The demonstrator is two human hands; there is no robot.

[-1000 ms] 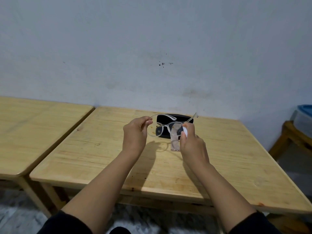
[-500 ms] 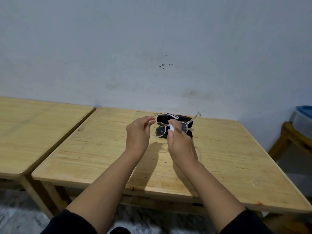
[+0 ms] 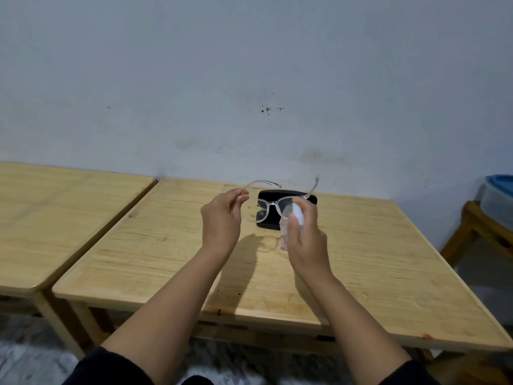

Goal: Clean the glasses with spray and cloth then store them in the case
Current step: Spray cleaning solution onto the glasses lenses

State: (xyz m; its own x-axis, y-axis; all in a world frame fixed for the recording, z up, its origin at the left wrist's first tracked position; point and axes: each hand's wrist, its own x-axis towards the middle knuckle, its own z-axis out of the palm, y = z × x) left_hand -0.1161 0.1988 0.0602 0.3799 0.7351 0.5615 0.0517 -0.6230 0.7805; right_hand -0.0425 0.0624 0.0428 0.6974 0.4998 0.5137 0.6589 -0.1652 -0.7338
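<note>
Clear-framed glasses (image 3: 273, 203) are held above the table, temples open and pointing toward the wall. My left hand (image 3: 222, 218) pinches the rim of the left lens. My right hand (image 3: 305, 240) grips a small clear spray bottle (image 3: 294, 218) with a white top, held right against the right lens and partly blurred. A black glasses case (image 3: 280, 194) lies on the wooden table (image 3: 388, 259) just behind the glasses, partly hidden by them. No cloth shows in view.
A second wooden table (image 3: 55, 218) stands against this one on the left. At the right edge a blue-lidded container (image 3: 497, 195) rests on a low wooden stand. A grey wall runs close behind the tables.
My right hand with the bottle swung left toward the bridge of the glasses, then back to the right lens. My left hand kept its hold on the glasses and barely moved.
</note>
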